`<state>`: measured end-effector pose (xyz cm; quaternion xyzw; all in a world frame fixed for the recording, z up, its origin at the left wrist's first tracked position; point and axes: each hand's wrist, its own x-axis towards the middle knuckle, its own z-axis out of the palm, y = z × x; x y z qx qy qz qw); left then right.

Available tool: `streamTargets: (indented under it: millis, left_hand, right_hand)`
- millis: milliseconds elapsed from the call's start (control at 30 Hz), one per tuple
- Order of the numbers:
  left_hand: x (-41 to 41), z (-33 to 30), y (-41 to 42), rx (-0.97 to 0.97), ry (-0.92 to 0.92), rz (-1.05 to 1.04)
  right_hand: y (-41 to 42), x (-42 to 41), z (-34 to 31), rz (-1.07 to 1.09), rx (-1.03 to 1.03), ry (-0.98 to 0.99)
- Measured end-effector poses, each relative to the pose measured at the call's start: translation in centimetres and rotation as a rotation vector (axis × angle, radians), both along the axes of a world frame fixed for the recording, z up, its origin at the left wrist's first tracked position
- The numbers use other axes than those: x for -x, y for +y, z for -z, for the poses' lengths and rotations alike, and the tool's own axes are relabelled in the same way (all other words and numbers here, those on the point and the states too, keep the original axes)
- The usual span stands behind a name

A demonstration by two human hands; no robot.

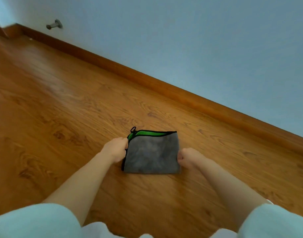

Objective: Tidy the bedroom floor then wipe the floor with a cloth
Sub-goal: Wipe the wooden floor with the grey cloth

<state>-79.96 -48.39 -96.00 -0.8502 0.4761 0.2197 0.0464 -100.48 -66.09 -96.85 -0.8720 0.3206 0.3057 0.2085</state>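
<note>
A grey cloth with a green underside and black trim lies folded on the wooden floor, a small black loop at its far left corner. My left hand grips the cloth's left edge near that corner. My right hand has curled fingers and pinches the cloth's right edge. Both forearms reach forward from pale sleeves at the bottom of the view.
A wooden skirting board runs diagonally along the pale blue wall just beyond the cloth. A metal door stop sticks out of the wall at the far left. Bare floorboards stretch to the left.
</note>
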Motion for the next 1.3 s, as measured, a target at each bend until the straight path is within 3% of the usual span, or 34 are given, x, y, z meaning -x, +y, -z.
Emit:
streamTargets:
  millis: [133,200,333,567,767,933,1033,1133,1200,1300]
  left_hand:
    - [3.7,1.4,-1.6,-0.088,-0.023,0.197]
    - [4.5,2.0,-2.0,-0.081,-0.078,0.219]
    - [4.6,2.5,-1.9,-0.036,-0.04,0.146]
    - [8.0,4.2,-2.0,0.176,-0.087,-0.076]
    - [9.7,4.3,-4.7,0.228,0.046,-0.11]
    - [11.6,5.1,-4.5,0.364,0.045,-0.286]
    - [11.4,5.8,-3.6,0.486,0.07,-0.266]
    - [10.2,5.2,-2.9,0.493,0.164,-0.227]
    - [9.7,4.3,-2.5,0.468,0.3,-0.247]
    - [9.4,2.6,-1.8,0.481,0.593,-0.484]
  right_hand:
    - [-0.7,-1.6,-1.4,-0.042,-0.027,0.12]
    - [-1.1,-2.0,-2.6,0.013,-0.041,0.086]
    - [-0.6,-1.7,-3.2,0.141,0.047,-0.193]
    - [0.7,2.9,-0.8,0.469,-0.323,-0.313]
    - [-1.5,2.9,-0.4,0.797,-0.444,-0.486]
    - [-0.7,0.4,0.9,0.905,-0.337,-0.614]
    - [0.9,-0.9,1.0,0.805,-0.216,-0.586]
    - [2.8,-1.7,0.0,0.418,-0.103,-0.305]
    - [3.7,-2.1,-0.8,0.273,-0.057,-0.196]
    - [5.2,-2.7,-2.4,0.213,0.052,-0.184]
